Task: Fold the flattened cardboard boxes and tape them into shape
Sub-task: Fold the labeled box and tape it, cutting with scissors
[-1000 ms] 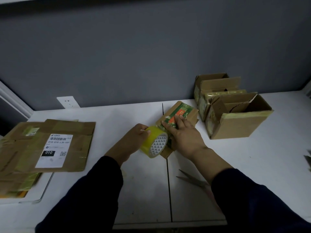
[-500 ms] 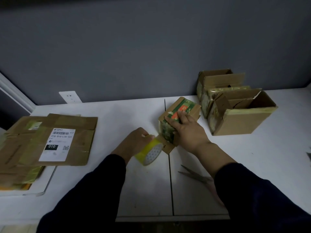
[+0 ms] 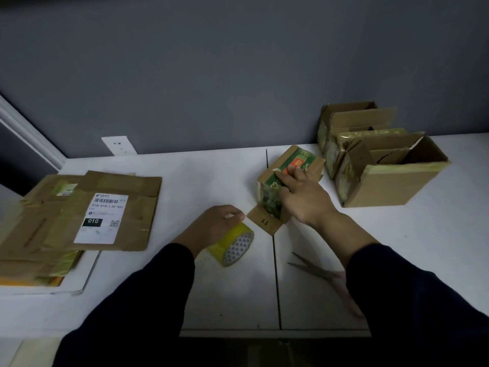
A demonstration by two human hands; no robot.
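Cardboard box assembly on a white desk (image 3: 185, 181), seen from above the worker's own arms in dark sleeves. Toward the middle of the desk's back edge, just right of a seam (image 3: 274, 247) in the desktop, stands a small box (image 3: 296, 165), brown with green and orange print. The right hand (image 3: 304, 200) lies over its top and near corner, fingers stretched flat and pressing down, grasping nothing. One brown flap (image 3: 264, 221) sticks out loose from the box's near end and rests on the desk. Just beside that flap, the left hand (image 3: 219, 223) curls over a yellow tape roll (image 3: 234, 246), which stands on its rim and is gripped from above. Whether a strip of tape runs from the roll to the box is too dim to tell. Scissors (image 3: 315, 268) lie near the front edge, partly under the right forearm. Flattened boxes (image 3: 87, 210) wait in a stack at the left edge, the top one bearing a white shipping label (image 3: 102, 218). Finished boxes (image 3: 383, 165), open-topped, sit at the back right corner. The step in hand appears to be taping this box's end shut. Next, the loose flap likely needs folding in and holding closed while tape is drawn across it and cut.
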